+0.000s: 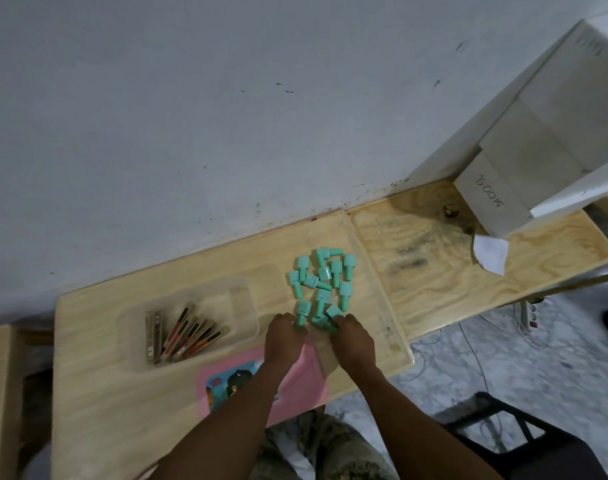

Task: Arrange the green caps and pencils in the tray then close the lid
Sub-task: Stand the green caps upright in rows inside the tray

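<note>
Fig.: our L hand (284,337) & R hand (352,337) meet the near edge of the green caps (321,282) on the table (278,247); fingers curled, grip can't be told. Tray (241,299) w/ pencils (188,336) lies left, nearer the L hand.

A light plywood table (434,271) is set against a scuffed white wall (191,116). White cardboard boxes (544,126) are stacked at its far right end, and handwritten digits are seen on the lowest box (489,199). A scrap of white paper (490,257) is located just beside that box. A black chair (524,441) and loose cables (475,358) are found on the mottled floor (451,368).
</note>
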